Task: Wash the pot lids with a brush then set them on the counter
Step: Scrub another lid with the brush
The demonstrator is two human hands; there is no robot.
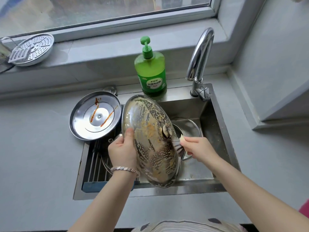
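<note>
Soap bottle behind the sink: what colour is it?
The soap bottle is translucent green; the head view shows it clearly.

Sink (222, 139): brushed steel grey.
Large lid (150, 128), over the sink: silver, netted all over with pale yellow-brown foam mottling.
Second lid (95, 115), left of the sink: mirror silver, orange-red streaks.
Soap bottle (150, 71), behind the sink: green, green-and-white label.
Brush (182, 139), over the sink: cream handle.
Steamer plate (31, 49), far left behind the sink: silver, dotted with holes.
Counter (33, 148): pale grey.
</note>
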